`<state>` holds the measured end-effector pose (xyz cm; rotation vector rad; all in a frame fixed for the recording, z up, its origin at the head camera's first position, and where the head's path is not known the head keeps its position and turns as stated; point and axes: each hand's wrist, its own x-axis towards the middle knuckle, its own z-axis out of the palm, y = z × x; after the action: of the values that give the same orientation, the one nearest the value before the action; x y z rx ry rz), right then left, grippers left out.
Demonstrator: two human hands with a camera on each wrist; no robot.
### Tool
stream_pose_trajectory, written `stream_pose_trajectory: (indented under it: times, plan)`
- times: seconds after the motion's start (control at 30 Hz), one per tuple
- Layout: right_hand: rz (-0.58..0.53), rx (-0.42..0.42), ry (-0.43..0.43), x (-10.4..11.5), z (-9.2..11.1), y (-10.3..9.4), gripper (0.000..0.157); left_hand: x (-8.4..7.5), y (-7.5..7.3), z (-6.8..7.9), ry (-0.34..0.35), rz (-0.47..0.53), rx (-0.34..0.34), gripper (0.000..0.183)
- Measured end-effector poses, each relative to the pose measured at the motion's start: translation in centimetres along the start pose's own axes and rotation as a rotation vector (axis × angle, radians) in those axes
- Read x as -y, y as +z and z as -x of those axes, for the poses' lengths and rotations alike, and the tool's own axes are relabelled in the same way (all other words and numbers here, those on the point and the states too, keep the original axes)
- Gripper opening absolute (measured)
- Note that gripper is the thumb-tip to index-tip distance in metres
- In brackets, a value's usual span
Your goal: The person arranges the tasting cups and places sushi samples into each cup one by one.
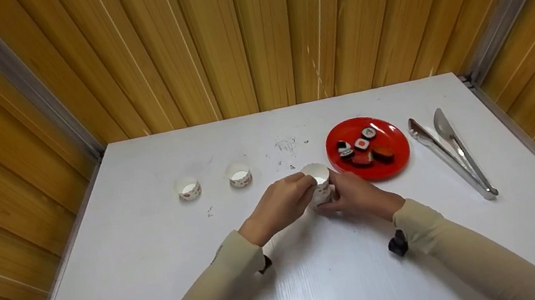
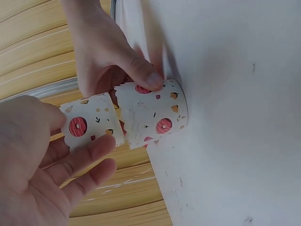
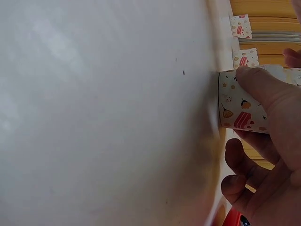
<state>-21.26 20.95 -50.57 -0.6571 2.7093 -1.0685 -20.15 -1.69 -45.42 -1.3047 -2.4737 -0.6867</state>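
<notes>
In the head view my left hand and right hand meet at a pair of white paper baking cups printed with doughnuts and cakes. The left hand pinches the upper cup between thumb and fingers by its scalloped rim end. My right hand grips the lower cup, thumb on its side, its base on or just over the table. The upper cup's bottom meets the lower cup's mouth; whether it sits slightly inside cannot be told. Two similar cups, a left one and a nearer one, stand upright to the left.
A red plate right of the hands bears several sushi pieces. Metal tongs lie spread at the far right of the white table. Wood-patterned panels close off the back and sides.
</notes>
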Motion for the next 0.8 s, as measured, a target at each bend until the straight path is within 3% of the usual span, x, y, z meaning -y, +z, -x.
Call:
stream_pose_trajectory:
  times: [0.17, 0.57, 0.8]
  plan:
    - [0.012, 0.011, 0.028, 0.1, 0.1, 0.0, 0.076, 0.1, -0.5, -0.2, 0.03, 0.001, -0.076, 0.007]
    - [0.077, 0.006, 0.02, 0.3, 0.2, -0.4, 0.07, 1.5, -1.4, -1.0, -0.002, -0.005, -0.145, 0.01]
    - [0.042, 0.01, -0.001, 0.2, 0.5, -0.1, 0.068, 2.7, -1.2, -0.9, -0.075, -0.008, -0.125, 0.01]
